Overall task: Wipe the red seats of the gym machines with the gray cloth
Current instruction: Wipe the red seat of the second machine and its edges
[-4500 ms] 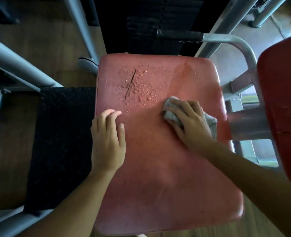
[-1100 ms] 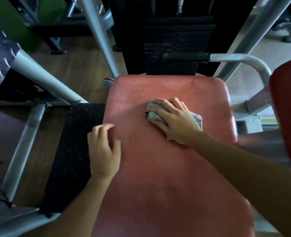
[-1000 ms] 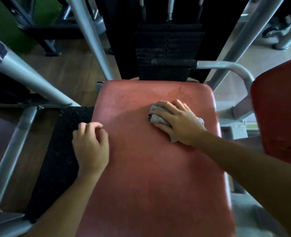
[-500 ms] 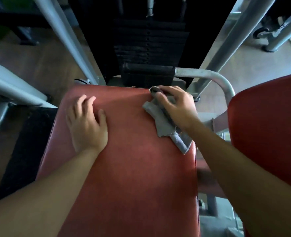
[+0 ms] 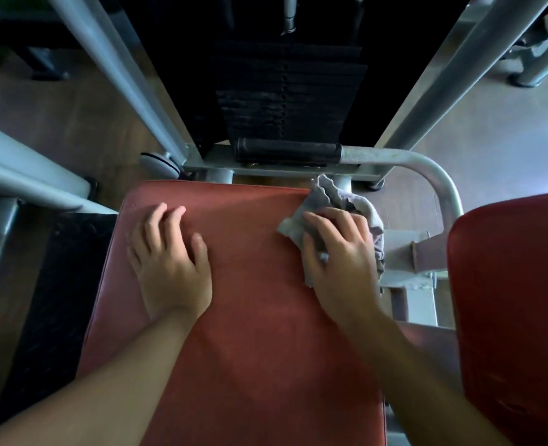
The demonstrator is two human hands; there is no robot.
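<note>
Fingers [image 5: 337, 230] of the right hand [image 5: 340, 262] press flat on the crumpled gray cloth [image 5: 330, 201], pinning rather than clenching it at the far right corner of the big red vinyl seat pad [image 5: 250, 349]. A second ago the cloth was mid-seat; it has since travelled up to that corner, and the droplets seen earlier are gone, so this seat looks nearly finished. Right of those fingers waits a second red seat [image 5: 511, 300], likely next. Beyond them runs a black foam roller bar [image 5: 285, 151]. Left hand [image 5: 169, 265] lies open, fingers spread, bracing on the pad, holding nothing.
</note>
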